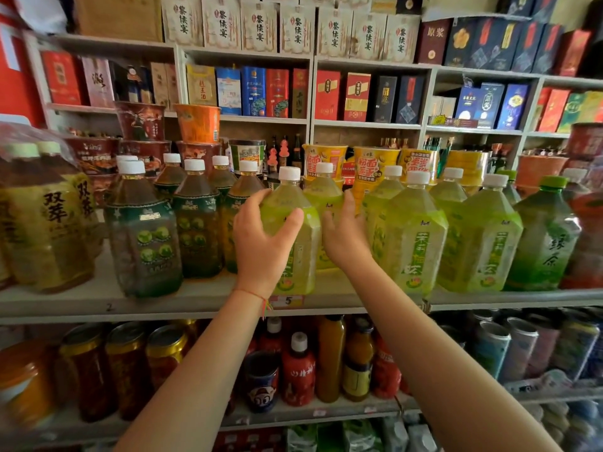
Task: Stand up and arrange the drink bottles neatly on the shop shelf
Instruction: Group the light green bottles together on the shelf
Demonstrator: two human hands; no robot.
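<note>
A light green tea bottle [301, 210] with a white cap stands upright at the front of the shop shelf [195, 300]. My left hand [261, 236] grips its left side, with the thumb curled across the front label. My right hand [346, 233] reaches past its right side, fingers straight, touching a second light green bottle [323, 194] that stands just behind. More light green bottles [414, 236] stand upright to the right. Dark green-labelled tea bottles [143, 236] stand upright to the left.
Yellow-labelled bottles [49, 223] in plastic wrap fill the shelf's left end. A darker green bottle [548, 236] stands at the right. Instant noodle cups [375, 168] are stacked behind the bottles. Boxed goods fill the upper shelves. Jars and small bottles [298, 370] line the shelf below.
</note>
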